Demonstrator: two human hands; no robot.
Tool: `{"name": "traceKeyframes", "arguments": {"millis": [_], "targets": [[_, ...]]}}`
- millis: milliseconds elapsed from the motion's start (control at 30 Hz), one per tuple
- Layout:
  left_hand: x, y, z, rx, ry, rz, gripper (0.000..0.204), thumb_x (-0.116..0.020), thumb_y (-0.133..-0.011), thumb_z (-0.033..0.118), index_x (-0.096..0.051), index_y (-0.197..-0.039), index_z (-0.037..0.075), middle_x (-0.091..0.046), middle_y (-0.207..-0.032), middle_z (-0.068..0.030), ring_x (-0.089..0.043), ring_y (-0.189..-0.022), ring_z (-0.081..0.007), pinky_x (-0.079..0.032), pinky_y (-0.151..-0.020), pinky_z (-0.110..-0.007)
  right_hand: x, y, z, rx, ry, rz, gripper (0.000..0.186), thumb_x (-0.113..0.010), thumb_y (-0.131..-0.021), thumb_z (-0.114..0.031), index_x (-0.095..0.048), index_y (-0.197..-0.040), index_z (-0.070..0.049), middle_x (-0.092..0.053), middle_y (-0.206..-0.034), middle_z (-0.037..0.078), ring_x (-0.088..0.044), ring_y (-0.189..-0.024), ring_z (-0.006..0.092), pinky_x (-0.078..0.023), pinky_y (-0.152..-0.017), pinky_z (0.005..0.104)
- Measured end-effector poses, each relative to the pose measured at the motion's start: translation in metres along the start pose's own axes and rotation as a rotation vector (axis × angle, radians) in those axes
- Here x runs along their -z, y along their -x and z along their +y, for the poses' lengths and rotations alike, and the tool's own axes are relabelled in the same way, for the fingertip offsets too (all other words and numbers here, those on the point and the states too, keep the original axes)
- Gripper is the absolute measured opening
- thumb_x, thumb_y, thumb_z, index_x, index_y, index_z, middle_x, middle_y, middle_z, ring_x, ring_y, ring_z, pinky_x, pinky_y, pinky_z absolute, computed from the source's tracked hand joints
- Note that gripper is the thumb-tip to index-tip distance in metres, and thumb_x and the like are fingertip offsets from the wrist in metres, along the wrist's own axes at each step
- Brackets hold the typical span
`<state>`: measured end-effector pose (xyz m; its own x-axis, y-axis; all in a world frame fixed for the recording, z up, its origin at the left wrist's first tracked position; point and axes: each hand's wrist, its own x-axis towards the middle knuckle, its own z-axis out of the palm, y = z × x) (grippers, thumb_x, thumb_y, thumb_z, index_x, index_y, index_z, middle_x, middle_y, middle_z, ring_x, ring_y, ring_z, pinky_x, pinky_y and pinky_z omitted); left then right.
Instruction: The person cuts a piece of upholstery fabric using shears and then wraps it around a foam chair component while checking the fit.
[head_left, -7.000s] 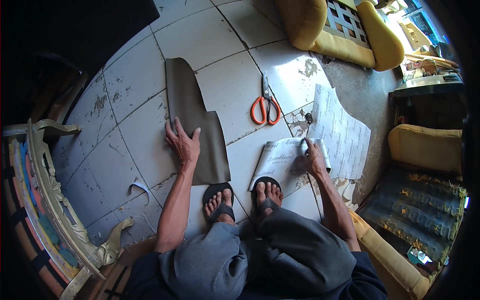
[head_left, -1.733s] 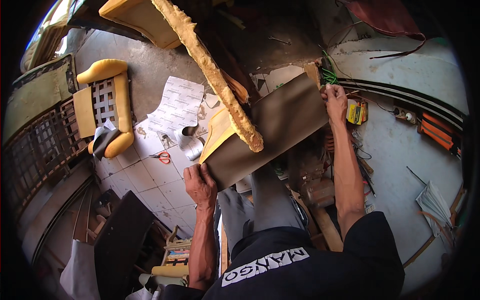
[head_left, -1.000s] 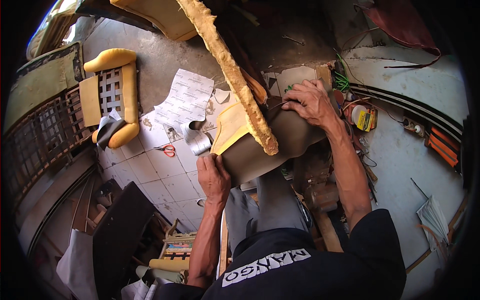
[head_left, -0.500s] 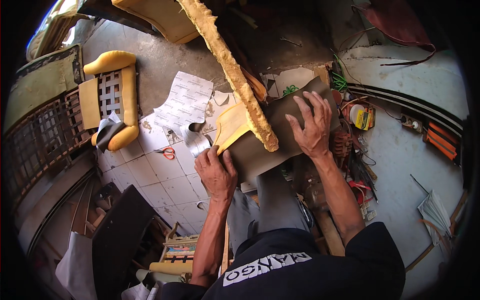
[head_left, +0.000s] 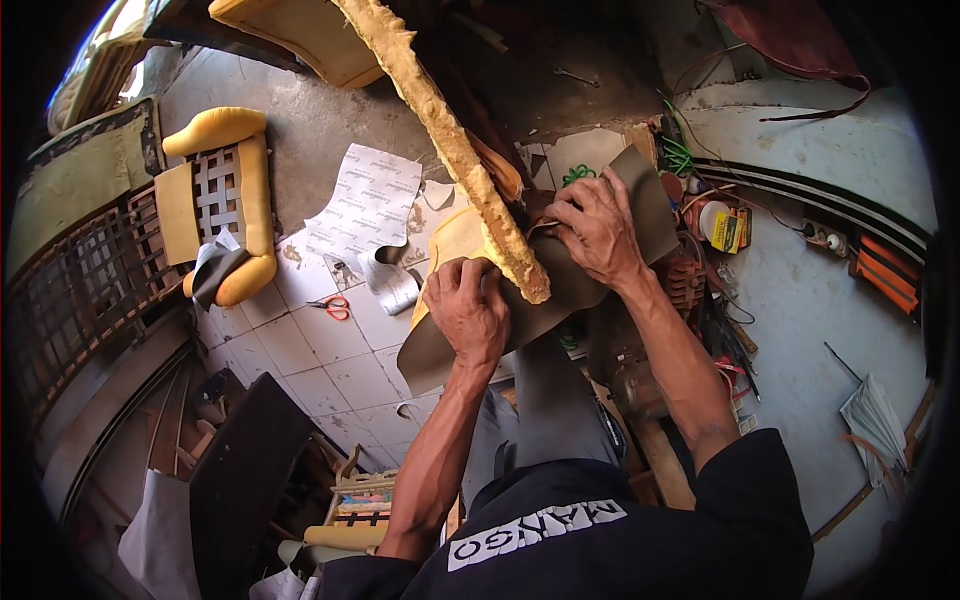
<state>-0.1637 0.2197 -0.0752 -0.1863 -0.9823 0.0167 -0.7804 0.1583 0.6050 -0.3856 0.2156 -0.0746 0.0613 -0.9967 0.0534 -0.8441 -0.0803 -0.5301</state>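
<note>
A dark brown, leather-like upholstery sheet (head_left: 628, 208) lies across my lap, draped around a yellow foam-padded piece (head_left: 452, 232). From the top, a long bar coated in rough yellow foam (head_left: 455, 140) runs down, its blunt end between my hands. My left hand (head_left: 466, 308) has its fingers curled down on the sheet beside the foam, left of the bar's end; the fingertips are hidden. To the right of the bar, my right hand (head_left: 598, 228) pinches a raised fold of the sheet's far edge.
Red-handled scissors (head_left: 332, 307) and printed white backing sheets (head_left: 365, 200) lie on the tiled floor to the left. Beyond them stands a yellow-padded chair frame (head_left: 225, 200). On the right are a yellow box (head_left: 732, 230), a power strip (head_left: 825, 240) and loose tools. A dark panel (head_left: 245, 480) leans lower left.
My left hand has moved right and up onto the sheet, fingers curling. My right hand has gone from spread flat to pinching, and the sheet has buckled; its lower left corner hangs lower.
</note>
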Motion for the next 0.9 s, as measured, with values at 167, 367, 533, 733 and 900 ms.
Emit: {"name": "traceKeyframes", "arguments": {"millis": [167, 367, 533, 733, 900], "targets": [[0.0, -0.001, -0.005, 0.0, -0.013, 0.006, 0.015, -0.075, -0.084, 0.011, -0.067, -0.097, 0.013, -0.062, -0.098, -0.007, -0.056, -0.093, -0.0305, -0.042, -0.085, -0.044, -0.008, -0.001, -0.004, 0.014, 0.13, 0.099, 0.025, -0.081, -0.077, -0.014, -0.073, -0.099, -0.021, -0.064, -0.111, -0.004, -0.054, -0.123, 0.0229, -0.023, -0.12, 0.0633], [0.002, -0.007, 0.003, -0.059, -0.054, -0.026, 0.016, -0.068, -0.085, 0.004, -0.064, -0.1, 0.007, -0.06, -0.094, -0.0116, -0.055, -0.094, -0.0345, -0.043, -0.083, -0.045, -0.014, -0.005, -0.002, 0.03, 0.196, 0.194, 0.021, -0.082, -0.079, -0.02, -0.074, -0.098, -0.022, -0.063, -0.123, -0.004, -0.047, -0.135, 0.0254, -0.02, -0.12, 0.0672], [0.001, -0.011, -0.003, -0.06, -0.085, -0.049, 0.015, -0.067, -0.086, 0.005, -0.063, -0.101, 0.007, -0.058, -0.098, -0.0122, -0.054, -0.093, -0.0346, -0.042, -0.083, -0.047, -0.004, 0.01, -0.006, -0.106, 0.121, 0.145, 0.032, -0.08, -0.084, -0.026, -0.074, -0.115, -0.027, -0.058, -0.143, 0.004, -0.038, -0.147, 0.0287, -0.018, -0.12, 0.0687], [-0.003, -0.002, -0.007, -0.135, -0.183, -0.012, 0.016, -0.069, -0.089, 0.012, -0.063, -0.103, 0.01, -0.06, -0.101, -0.0102, -0.055, -0.094, -0.0322, -0.042, -0.083, -0.046, -0.02, 0.06, -0.029, -0.179, 0.114, 0.052, 0.061, -0.06, -0.101, -0.044, -0.048, -0.155, -0.019, -0.04, -0.163, 0.009, -0.033, -0.153, 0.0296, -0.017, -0.124, 0.0642], [-0.001, -0.002, -0.002, -0.154, -0.211, -0.03, 0.015, -0.069, -0.091, 0.014, -0.063, -0.105, 0.01, -0.06, -0.103, -0.011, -0.057, -0.097, -0.0327, -0.045, -0.086, -0.046, -0.02, 0.067, 0.018, -0.296, 0.269, -0.007, 0.067, -0.045, -0.103, -0.06, -0.041, -0.16, -0.024, -0.032, -0.169, 0.008, -0.027, -0.156, 0.0311, -0.011, -0.124, 0.0663]]}}
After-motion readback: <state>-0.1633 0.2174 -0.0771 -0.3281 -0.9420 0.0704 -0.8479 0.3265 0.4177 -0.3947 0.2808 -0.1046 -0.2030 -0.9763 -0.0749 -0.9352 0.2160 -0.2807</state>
